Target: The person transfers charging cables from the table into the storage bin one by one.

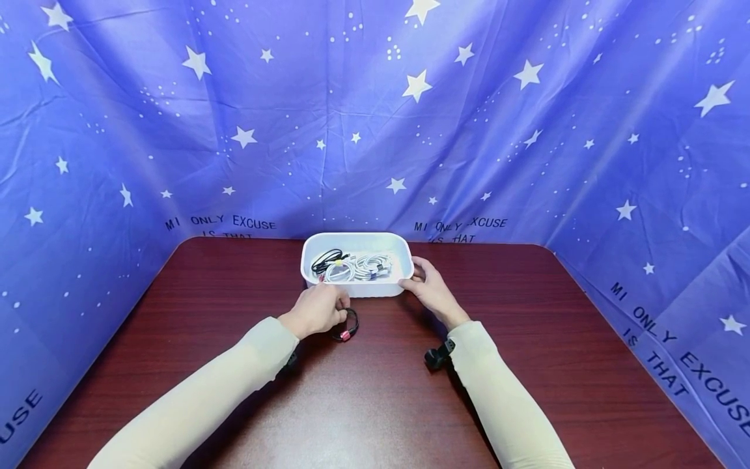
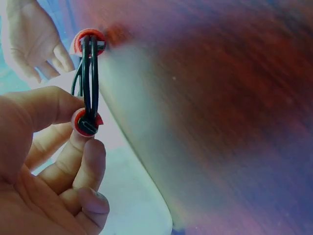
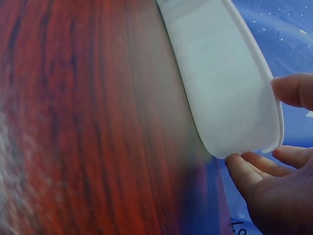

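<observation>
My left hand (image 1: 318,309) pinches a coiled black cable (image 1: 355,319) in front of the white box. In the left wrist view the same coil (image 2: 91,73) has red ties at both ends, and thumb and fingertips hold the lower one. My right hand (image 1: 432,290) grips the right end of the white box (image 1: 381,289). From the right wrist, the thumb lies at the box's rim (image 3: 266,66) and the fingertips touch its end wall. Inside the box lie a black cable (image 1: 329,258) and several coiled white cables (image 1: 375,266), one with a yellow tie.
The box stands near the back of a reddish-brown wooden table (image 1: 351,397). A blue curtain (image 1: 328,117) with white stars hangs behind and along both sides. A black strap-on camera (image 1: 436,357) sits at the right wrist.
</observation>
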A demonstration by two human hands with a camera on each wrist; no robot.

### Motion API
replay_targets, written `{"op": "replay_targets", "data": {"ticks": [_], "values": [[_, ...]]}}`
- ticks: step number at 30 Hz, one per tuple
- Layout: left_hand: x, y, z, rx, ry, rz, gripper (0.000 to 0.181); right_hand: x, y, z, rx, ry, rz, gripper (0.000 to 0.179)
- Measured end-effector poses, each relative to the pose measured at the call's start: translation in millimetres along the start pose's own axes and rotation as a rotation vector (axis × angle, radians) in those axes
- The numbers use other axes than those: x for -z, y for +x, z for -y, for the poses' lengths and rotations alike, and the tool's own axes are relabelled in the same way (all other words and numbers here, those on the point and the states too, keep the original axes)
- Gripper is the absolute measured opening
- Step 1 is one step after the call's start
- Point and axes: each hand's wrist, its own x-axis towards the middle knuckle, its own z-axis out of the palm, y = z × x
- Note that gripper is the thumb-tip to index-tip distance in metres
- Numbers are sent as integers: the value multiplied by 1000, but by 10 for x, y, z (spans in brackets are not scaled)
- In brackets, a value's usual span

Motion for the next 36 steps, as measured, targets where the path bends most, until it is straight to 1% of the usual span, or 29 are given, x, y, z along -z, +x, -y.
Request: {"op": "replay_targets", "data": {"ticks": [5, 10, 14, 17, 21, 25, 29, 32, 36], "values": [[32, -17, -8, -34, -29, 10, 8, 9, 5, -3, -4, 4, 10, 69], [103, -24, -13, -85, -89, 36, 8, 7, 2, 6, -5, 3, 6, 68], [163, -9, 4, -114, -135, 38, 8, -2, 4, 8, -3, -2, 4, 68], [226, 16, 20, -137, -175, 23, 7, -6, 6, 9, 2, -3, -5, 67], [342, 67, 49, -157, -249, 25, 8, -8, -19, 43, 2, 6, -3, 67], [466, 133, 95, -148, -303, 27, 8, -5, -20, 37, -3, 5, 1, 67], [578, 219, 147, -117, -332, 5, 8, -7, 2, 5, -3, 2, -6, 67], [637, 303, 172, -92, -327, -32, 7, -8, 0, 11, 0, 2, -8, 67], [679, 436, 161, -75, -290, -84, 9, -12, 2, 9, 3, 2, -11, 67]]}}
